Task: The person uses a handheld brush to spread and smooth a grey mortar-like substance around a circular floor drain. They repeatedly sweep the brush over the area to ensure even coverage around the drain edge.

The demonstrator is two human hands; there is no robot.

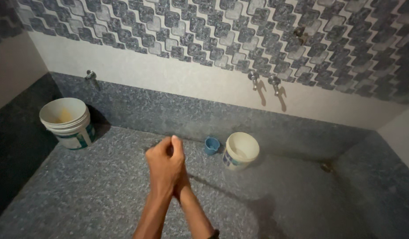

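White bucket (67,121) stands far left on speckled floor (102,194); left hand (165,164) pressed over right hand (181,179) at centre, clasped, holding nothing; small blue mug (211,145) touching second bucket (240,150) beyond; taps (264,82) unused

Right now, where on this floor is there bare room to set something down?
Bare floor lies between the large bucket and the clasped hands, and again right of the small bucket toward the drain. It is tight where the blue cup sits against the small bucket.
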